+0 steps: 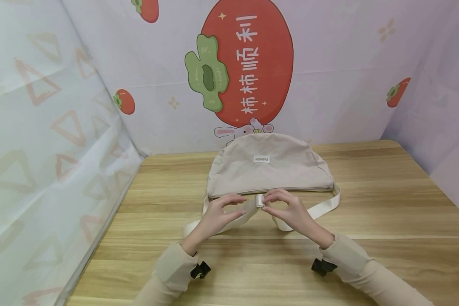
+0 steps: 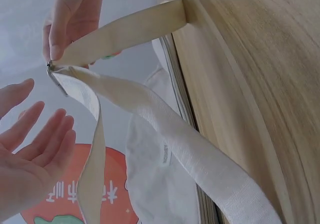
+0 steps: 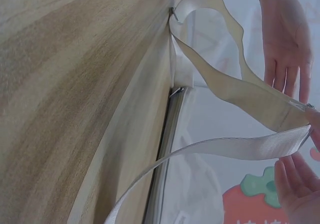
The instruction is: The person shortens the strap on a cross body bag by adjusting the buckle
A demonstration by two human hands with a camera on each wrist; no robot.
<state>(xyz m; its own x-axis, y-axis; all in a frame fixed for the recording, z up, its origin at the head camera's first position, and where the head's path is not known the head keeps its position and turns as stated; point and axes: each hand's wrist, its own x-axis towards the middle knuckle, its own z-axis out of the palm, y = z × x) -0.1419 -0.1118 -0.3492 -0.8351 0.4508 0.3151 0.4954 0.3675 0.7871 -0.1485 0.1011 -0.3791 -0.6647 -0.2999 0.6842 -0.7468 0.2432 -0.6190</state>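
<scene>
A beige bag with a small upside-down white label lies on the table, its zipper side toward me. Its cream webbing strap loops out in front. My right hand pinches the strap beside a metal slider buckle, lifted off the tabletop. To the left of the buckle, my left hand hovers with parted fingers and holds nothing; in the left wrist view those fingers are extended below the buckle. Strap bands run from the buckle down toward the bag in the right wrist view.
The wooden table ends at a cloth backdrop printed with persimmons and a rabbit. White patterned cloth hangs along the left side. Black wrist mounts sit at both sleeve cuffs.
</scene>
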